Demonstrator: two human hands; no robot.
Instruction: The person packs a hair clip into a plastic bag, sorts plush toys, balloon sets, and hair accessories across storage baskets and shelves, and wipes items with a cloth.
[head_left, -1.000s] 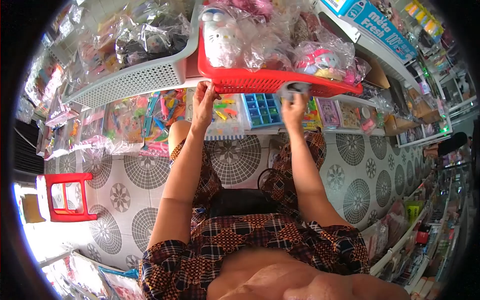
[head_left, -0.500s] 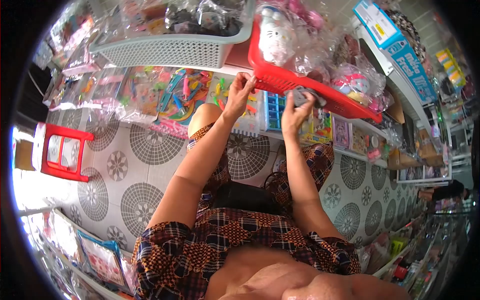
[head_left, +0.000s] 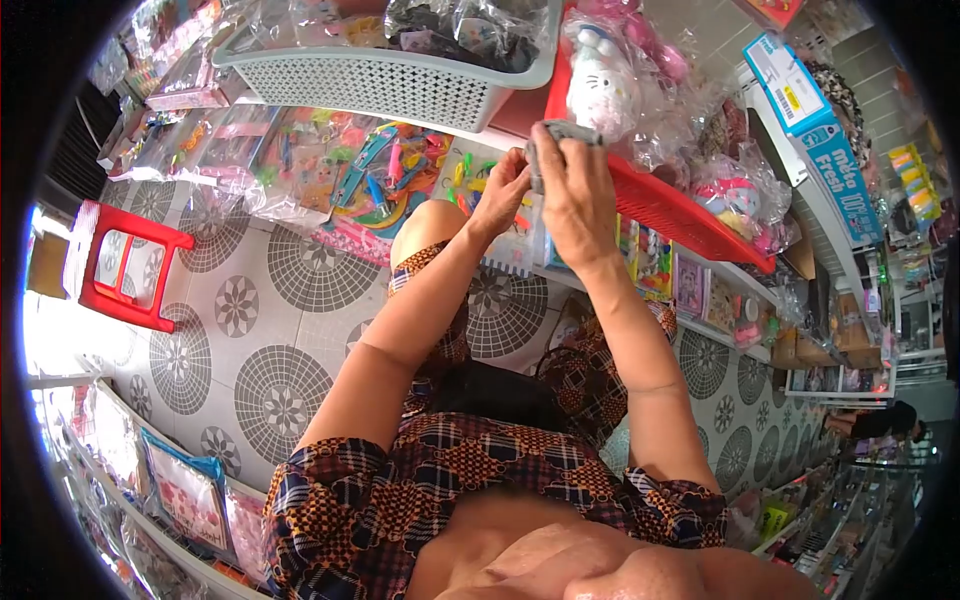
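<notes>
My right hand (head_left: 577, 200) is closed around a crumpled grey cloth (head_left: 572, 131) and presses it at the near left corner of a red plastic basket (head_left: 690, 220). Just to the left, my left hand (head_left: 503, 192) has its fingers curled together by that same corner. Its fingertips are partly hidden, so what they pinch does not show. Inside the basket are plastic-wrapped plush toys, among them a white plush (head_left: 600, 92).
A grey-white perforated basket (head_left: 375, 90) of wrapped goods stands on the left. Below lie packets of colourful toys (head_left: 385, 180). A blue box (head_left: 835, 165) is at the right. A red stool (head_left: 130, 265) stands on the tiled floor, and another person (head_left: 885, 425) is far right.
My right hand has moved left along the basket's front with the grey cloth, up to the corner beside my left hand. The whole view has shifted slightly.
</notes>
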